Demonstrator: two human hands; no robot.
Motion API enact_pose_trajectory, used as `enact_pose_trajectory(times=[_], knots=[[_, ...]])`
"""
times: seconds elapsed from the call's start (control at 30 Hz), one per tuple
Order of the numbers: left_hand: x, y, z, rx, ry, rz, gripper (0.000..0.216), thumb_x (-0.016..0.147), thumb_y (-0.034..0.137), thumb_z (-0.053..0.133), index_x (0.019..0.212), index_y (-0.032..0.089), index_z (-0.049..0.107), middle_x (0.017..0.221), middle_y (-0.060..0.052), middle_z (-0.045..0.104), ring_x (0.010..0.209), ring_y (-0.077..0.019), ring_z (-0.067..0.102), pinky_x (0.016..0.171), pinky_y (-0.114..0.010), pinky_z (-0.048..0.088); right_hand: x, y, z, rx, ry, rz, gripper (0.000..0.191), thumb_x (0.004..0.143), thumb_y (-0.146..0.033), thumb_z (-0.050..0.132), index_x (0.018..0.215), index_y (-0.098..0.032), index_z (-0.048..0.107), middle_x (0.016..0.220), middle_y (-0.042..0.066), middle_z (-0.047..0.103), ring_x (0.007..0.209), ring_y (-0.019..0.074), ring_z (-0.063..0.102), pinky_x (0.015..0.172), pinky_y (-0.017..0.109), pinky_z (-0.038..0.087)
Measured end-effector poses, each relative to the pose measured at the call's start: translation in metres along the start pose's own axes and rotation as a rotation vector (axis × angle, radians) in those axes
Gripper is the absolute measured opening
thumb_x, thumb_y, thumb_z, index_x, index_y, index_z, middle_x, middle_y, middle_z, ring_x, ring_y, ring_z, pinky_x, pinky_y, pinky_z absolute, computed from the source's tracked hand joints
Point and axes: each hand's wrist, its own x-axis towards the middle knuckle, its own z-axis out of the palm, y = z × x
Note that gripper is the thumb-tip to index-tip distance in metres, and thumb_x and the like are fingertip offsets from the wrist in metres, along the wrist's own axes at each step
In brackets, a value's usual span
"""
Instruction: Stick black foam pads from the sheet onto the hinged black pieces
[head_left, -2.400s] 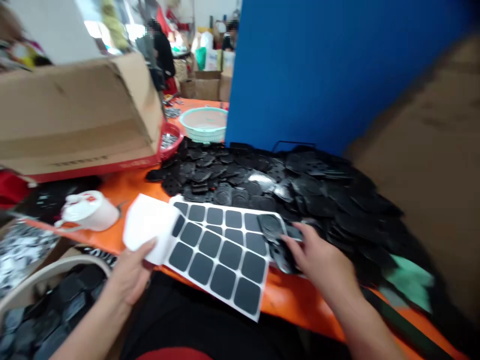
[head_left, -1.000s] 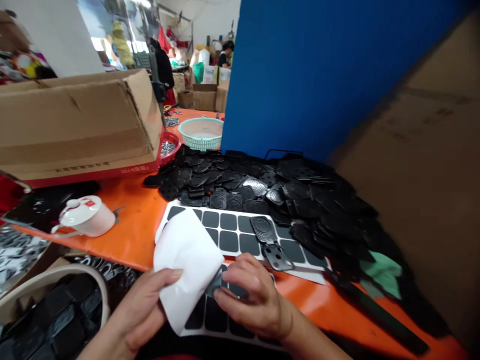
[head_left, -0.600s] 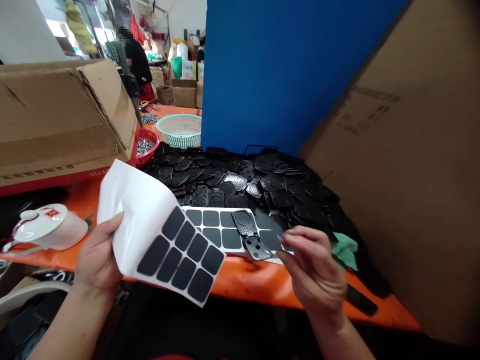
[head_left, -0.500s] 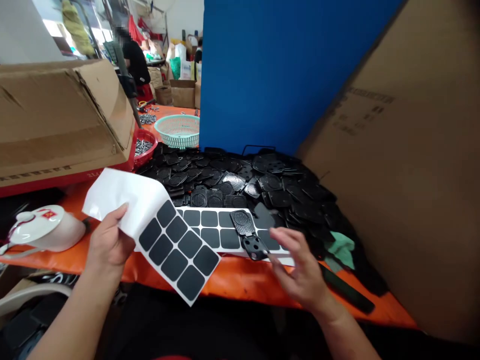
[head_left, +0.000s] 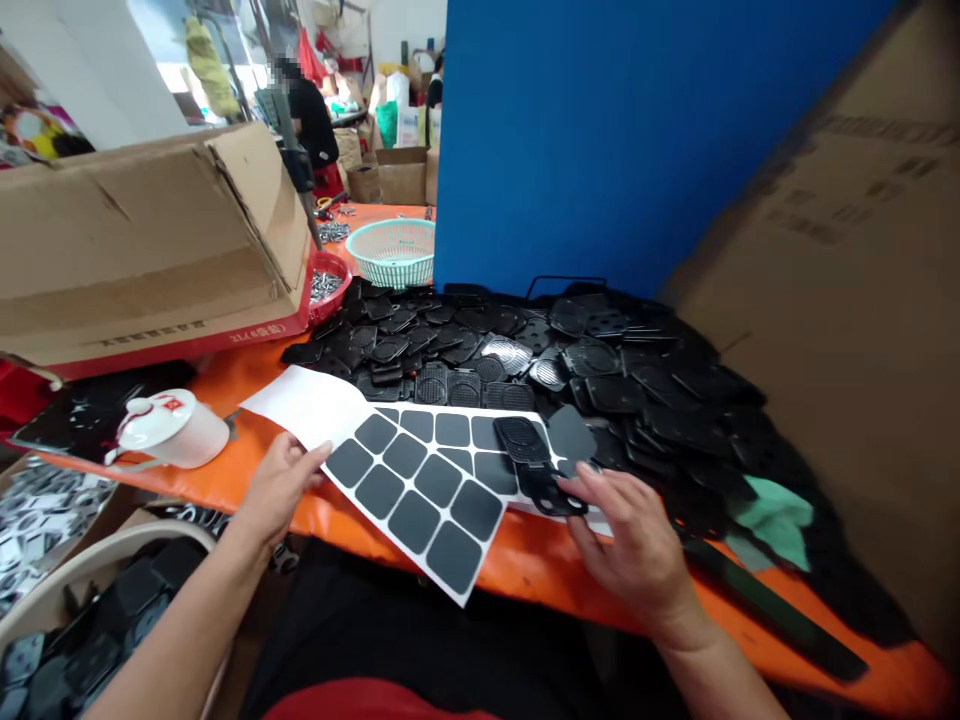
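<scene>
My left hand (head_left: pixel 283 490) pinches the edge of a white sheet of black rounded-square stickers (head_left: pixel 405 455), which slants toward me over the table edge. The sheet's far left part is bare white backing. Beneath it lies a second sticker sheet (head_left: pixel 452 430). My right hand (head_left: pixel 626 530) has thumb and fingers closed on the near, holed end of a black plastic plate (head_left: pixel 521 440) with a ridged oval. That plate is over the second sheet. A loose dark sticker (head_left: pixel 571 436) lies just beyond it.
Many similar black plates (head_left: pixel 480 330) are heaped behind the sheets. A white lidded mug (head_left: pixel 176 430) stands left, near a cardboard box (head_left: pixel 150 240). At right are a green cloth (head_left: pixel 776 515) and a dark flat bar (head_left: pixel 780 605). A blue panel (head_left: pixel 600 130) rises behind.
The sticker sheet in my left hand has come down flatter onto the table. My right hand has closed on the black plate's near end. The view has shifted left.
</scene>
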Motion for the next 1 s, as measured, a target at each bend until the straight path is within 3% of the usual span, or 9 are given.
enact_pose_trajectory(times=[0.13,0.3,0.37,0.47,0.53,0.63,0.77,0.87,1.0], knots=[[-0.017,-0.015,0.004,-0.013,-0.099,-0.153,0.036,0.066,0.021,0.081,0.096,0.011,0.063,0.086,-0.011,0.074,0.068,-0.021,0.07,0.055,-0.028,0.059,0.006,-0.006,-0.005,0.085,0.091,0.085,0.071,0.083,-0.012,0.063,0.147,-0.019,0.031,0.094,0.008,0.074,0.088,0.0255,0.068,0.089,0.049,0.051],[-0.031,-0.029,0.045,-0.255,-0.084,-0.287,0.02,0.075,0.017,0.073,0.091,0.012,0.063,0.089,-0.011,0.074,0.07,-0.0178,0.071,0.062,-0.027,0.059,0.028,-0.019,-0.019,-0.031,0.241,0.139,0.082,0.079,-0.01,0.07,0.148,-0.018,0.027,0.09,0.008,0.074,0.085,0.0257,0.069,0.085,0.046,0.055],[-0.043,-0.03,0.055,-0.205,-0.247,-0.408,0.022,0.081,0.031,0.068,0.089,0.012,0.061,0.086,-0.014,0.074,0.071,-0.0203,0.072,0.061,-0.027,0.058,0.038,-0.026,-0.028,-0.094,0.213,0.049,0.079,0.079,-0.007,0.069,0.146,-0.021,0.029,0.087,0.005,0.074,0.08,0.0241,0.069,0.086,0.047,0.053],[-0.065,-0.028,0.055,-0.025,-0.641,-0.614,0.046,0.086,0.058,0.051,0.085,0.012,0.058,0.076,-0.019,0.072,0.061,-0.0239,0.071,0.05,-0.025,0.051,0.044,-0.042,-0.039,-0.092,0.105,-0.066,0.054,0.079,-0.004,0.065,0.125,-0.028,0.048,0.079,0.0,0.073,0.068,0.0188,0.068,0.089,0.048,0.05],[-0.078,-0.025,0.054,0.045,-0.778,-0.605,0.052,0.085,0.064,0.047,0.088,0.013,0.059,0.079,-0.019,0.072,0.063,-0.0241,0.07,0.053,-0.027,0.05,0.041,-0.056,-0.042,0.006,0.049,-0.158,0.037,0.08,-0.006,0.062,0.108,-0.03,0.055,0.079,-0.003,0.072,0.07,0.0178,0.068,0.092,0.049,0.048],[-0.08,-0.021,0.056,0.259,-0.659,-0.188,0.039,0.085,0.053,0.056,0.095,0.017,0.063,0.091,-0.013,0.071,0.083,-0.024,0.069,0.075,-0.032,0.052,0.033,-0.073,-0.042,0.173,0.013,-0.235,0.034,0.081,-0.007,0.058,0.103,-0.032,0.053,0.091,-0.004,0.073,0.079,0.0186,0.069,0.094,0.052,0.046],[-0.043,-0.027,0.061,0.69,-0.297,0.577,0.019,0.087,0.032,0.057,0.096,0.02,0.068,0.112,-0.014,0.067,0.116,-0.029,0.056,0.106,-0.041,0.037,0.03,-0.068,-0.039,0.092,0.067,0.009,0.039,0.083,-0.005,0.059,0.116,-0.026,0.053,0.083,0.002,0.073,0.069,0.0202,0.068,0.088,0.05,0.05],[-0.01,-0.046,0.059,0.908,-0.209,0.783,0.02,0.086,0.022,0.056,0.101,0.019,0.068,0.121,-0.016,0.063,0.125,-0.0328,0.048,0.11,-0.049,0.033,0.036,-0.048,-0.03,0.024,0.206,0.06,0.061,0.083,-0.006,0.064,0.136,-0.021,0.039,0.084,0.006,0.075,0.072,0.0226,0.07,0.084,0.049,0.053],[0.009,-0.072,0.052,1.057,-0.185,0.932,0.026,0.088,0.015,0.048,0.109,0.016,0.062,0.128,-0.015,0.059,0.129,-0.0307,0.045,0.108,-0.052,0.038,0.054,-0.038,-0.012,-0.063,0.166,-0.141,0.062,0.081,-0.002,0.066,0.134,-0.022,0.04,0.09,0.005,0.076,0.075,0.02,0.071,0.086,0.046,0.051]])
